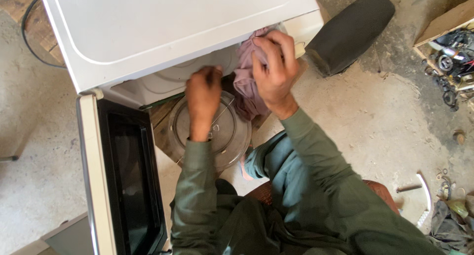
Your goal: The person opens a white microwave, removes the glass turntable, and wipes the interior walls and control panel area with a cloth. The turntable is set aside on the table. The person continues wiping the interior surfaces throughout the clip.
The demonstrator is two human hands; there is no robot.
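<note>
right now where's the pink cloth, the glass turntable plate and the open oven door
pink cloth [245, 89]: head view, on the hanging folds below the right hand.
glass turntable plate [229, 134]: head view, on its bare right part.
open oven door [129, 176]: head view, on the dark window pane.

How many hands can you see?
2. The left hand reaches into the open microwave, above the glass plate. The right hand grips a pinkish cloth at the microwave's opening. No other hands show.

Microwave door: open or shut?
Open. The microwave door is swung out to the left, its dark window facing up, and both hands reach into the cavity, above the glass turntable plate.
</note>
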